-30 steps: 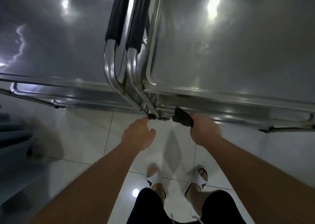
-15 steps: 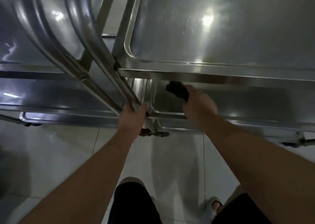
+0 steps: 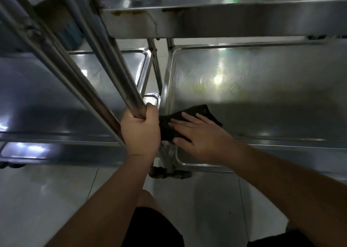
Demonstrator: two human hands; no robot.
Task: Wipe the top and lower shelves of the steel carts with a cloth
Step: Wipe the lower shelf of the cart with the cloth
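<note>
On the right cart's lower shelf [image 3: 262,89] a black cloth [image 3: 199,113] lies under the flat, straight-fingered right hand [image 3: 197,134] — the left hand [image 3: 140,132] grips a steel post [image 3: 112,68].

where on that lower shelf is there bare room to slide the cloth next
The lower shelf lies bare right of the black cloth and back to its far rim. The near left corner is crowded: the right hand presses the cloth there, beside the left hand gripping the handle tube.
</note>
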